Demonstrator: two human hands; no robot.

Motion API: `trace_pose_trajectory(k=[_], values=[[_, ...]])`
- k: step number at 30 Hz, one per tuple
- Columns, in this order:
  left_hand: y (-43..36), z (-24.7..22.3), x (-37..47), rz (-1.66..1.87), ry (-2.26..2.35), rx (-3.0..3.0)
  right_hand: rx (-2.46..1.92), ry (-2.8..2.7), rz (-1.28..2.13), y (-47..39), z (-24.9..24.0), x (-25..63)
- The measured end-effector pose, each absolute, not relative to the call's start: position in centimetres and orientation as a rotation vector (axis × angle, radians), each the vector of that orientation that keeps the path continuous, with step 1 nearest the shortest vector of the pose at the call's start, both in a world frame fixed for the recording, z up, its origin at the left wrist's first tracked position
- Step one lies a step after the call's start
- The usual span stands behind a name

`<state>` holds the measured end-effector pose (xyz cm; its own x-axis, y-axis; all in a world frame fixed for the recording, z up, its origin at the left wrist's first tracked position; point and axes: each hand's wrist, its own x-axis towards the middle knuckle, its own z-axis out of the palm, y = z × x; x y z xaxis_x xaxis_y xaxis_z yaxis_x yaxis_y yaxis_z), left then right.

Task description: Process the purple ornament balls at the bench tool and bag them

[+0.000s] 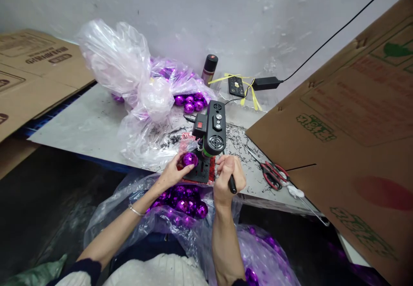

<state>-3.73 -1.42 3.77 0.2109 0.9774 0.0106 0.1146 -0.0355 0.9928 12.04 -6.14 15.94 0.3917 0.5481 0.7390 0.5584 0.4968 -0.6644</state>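
Note:
Between the thumb and fingers of my left hand (174, 172) is a shiny purple faceted ball (190, 160), held beside the black base of a small bench machine (216, 126). My right hand (229, 176) is closed in a fist around a black handle (232, 184) whose end pokes out below the fingers, just right of the machine. The machine has a red switch, round vents and a green band low on its body. In my lap, an open clear plastic bag (122, 208) holds many more purple balls (182, 206).
A bunched clear bag (119, 62) stands left of several purple balls (189, 105). Behind the machine are a spray can (210, 66) and a black power adapter (267, 83). Red-handled scissors (272, 175) lie right, beside a big cardboard box (348, 148). Flattened cardboard (41, 75) is left.

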Motion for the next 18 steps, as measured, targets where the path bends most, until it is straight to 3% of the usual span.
trace_pose_trajectory(k=[8,18], values=[[-0.7,3.0,-2.6,0.977,1.152,2.061,-1.151,-1.302,-0.055,-6.5,14.9,12.3],[-0.1,0.7,-0.2,1.060,1.211,2.108,-1.149,-1.335,-0.088,-6.7,14.8,12.4]])
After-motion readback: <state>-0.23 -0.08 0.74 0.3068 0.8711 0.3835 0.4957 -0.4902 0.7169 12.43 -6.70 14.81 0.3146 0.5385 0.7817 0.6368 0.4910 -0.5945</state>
